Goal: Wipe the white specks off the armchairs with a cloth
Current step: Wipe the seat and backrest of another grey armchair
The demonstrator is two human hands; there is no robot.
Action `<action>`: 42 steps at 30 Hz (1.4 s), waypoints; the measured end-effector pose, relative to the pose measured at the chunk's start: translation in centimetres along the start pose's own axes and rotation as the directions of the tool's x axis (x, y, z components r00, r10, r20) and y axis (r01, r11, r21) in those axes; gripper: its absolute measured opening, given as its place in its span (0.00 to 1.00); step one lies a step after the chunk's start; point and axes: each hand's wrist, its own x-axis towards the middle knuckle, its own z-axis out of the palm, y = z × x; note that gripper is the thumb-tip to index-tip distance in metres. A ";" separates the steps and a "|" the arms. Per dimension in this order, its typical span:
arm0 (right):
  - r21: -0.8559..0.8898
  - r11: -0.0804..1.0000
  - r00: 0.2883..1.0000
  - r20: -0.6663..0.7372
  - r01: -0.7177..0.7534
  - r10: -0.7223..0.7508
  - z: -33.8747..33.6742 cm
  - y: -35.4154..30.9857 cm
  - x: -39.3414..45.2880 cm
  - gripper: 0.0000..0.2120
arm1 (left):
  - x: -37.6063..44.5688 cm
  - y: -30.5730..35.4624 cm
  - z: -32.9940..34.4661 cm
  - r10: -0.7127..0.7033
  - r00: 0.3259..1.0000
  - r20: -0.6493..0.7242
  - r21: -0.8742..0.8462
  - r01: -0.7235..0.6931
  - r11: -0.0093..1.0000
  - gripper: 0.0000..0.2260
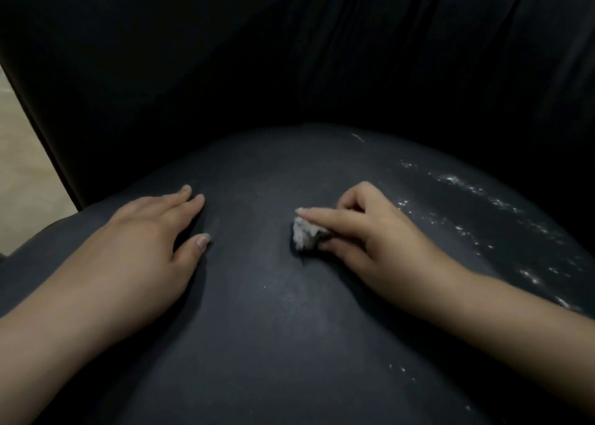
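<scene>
At the far left edge a strip of pale floor (19, 154) shows beside the dark armchair (257, 344), whose rounded seat cushion fills the lower frame under a black backrest (289, 54). The left hand (151, 234) lies flat on the left part of the seat, palm down, fingers straight and slightly spread, thumb out to the side, gripping nothing. Just right of the seat's middle, a small crumpled white cloth (306, 236) sits on the cushion, pinched by the right hand (370, 231): the index finger stretches over its top, the thumb tucks against its underside, and the other fingers curl behind. Between the two hands the dark surface looks mostly clean. Further right, white specks (476, 196) scatter in a band along the seat's right side, running from near the backrest down toward the front edge, beyond the right forearm.
</scene>
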 end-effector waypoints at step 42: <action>-0.020 0.991 0.989 0.062 -0.136 0.137 -2.9 12.8 9.2 0.16 | 3.3 8.4 1.8 0.162 0.987 0.022 0.031 -0.163 0.986 0.28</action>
